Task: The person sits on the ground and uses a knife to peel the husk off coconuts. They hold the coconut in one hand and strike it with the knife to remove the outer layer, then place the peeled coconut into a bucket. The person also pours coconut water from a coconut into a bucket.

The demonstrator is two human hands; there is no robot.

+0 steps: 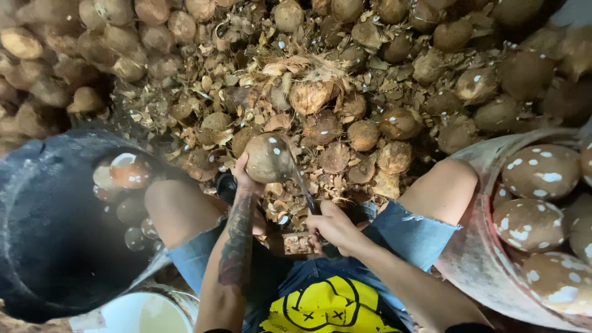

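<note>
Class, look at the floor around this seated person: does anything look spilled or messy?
Yes. Broken husk scraps lie scattered over the floor between the piled coconuts, instead of being gathered anywhere.

Worn on the head, aimed almost straight down over bent knees and denim shorts (407, 237). Close enough to fill the lower middle with both forearms, the left hand (245, 180) and right hand (333, 225). Farther out, takes in a heap of coconuts (320, 92) ahead, a dark tub (43, 246) at left, a pale basket (481, 259) at right. Single view only; nothing shared.
</note>
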